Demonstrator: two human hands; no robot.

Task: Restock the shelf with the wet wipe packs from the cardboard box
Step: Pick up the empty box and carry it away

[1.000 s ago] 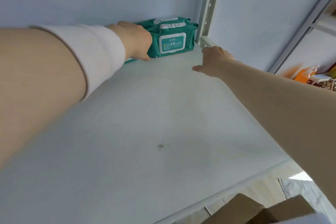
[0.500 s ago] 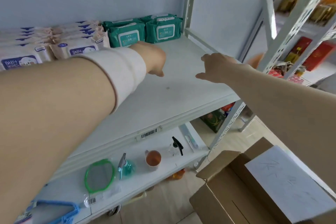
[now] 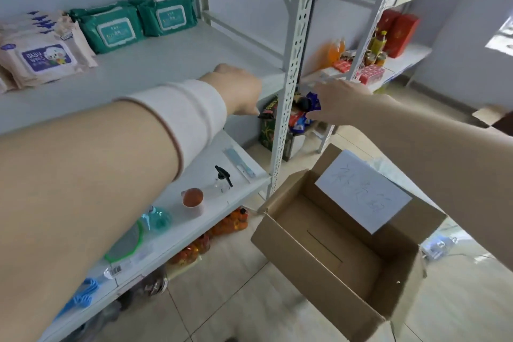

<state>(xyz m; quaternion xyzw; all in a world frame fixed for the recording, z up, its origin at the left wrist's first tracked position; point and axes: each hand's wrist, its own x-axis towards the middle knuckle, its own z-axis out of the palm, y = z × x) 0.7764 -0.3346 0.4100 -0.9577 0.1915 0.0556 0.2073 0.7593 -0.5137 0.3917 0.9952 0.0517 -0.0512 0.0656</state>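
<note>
Hovering empty, fingers loose: left grip [image 3: 236, 90] | right grip [image 3: 340, 103] | teal packs [image 3: 113, 28] on shelf [image 3: 166, 60] | box [image 3: 319, 233] flaps open

We see wet wipe packs [image 3: 111, 28] on shelf [image 3: 172, 58], behind-left of our left hand [image 3: 238, 89]; cardboard box [image 3: 347, 230] on floor [image 3: 236, 286], below right hand [image 3: 341, 100].

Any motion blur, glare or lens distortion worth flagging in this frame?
Head view: motion blur softens the left hand, right hand and cardboard box rim; wide-angle lens leaves the shelf upright leaning; bright patch at right edge is blown out.
</note>
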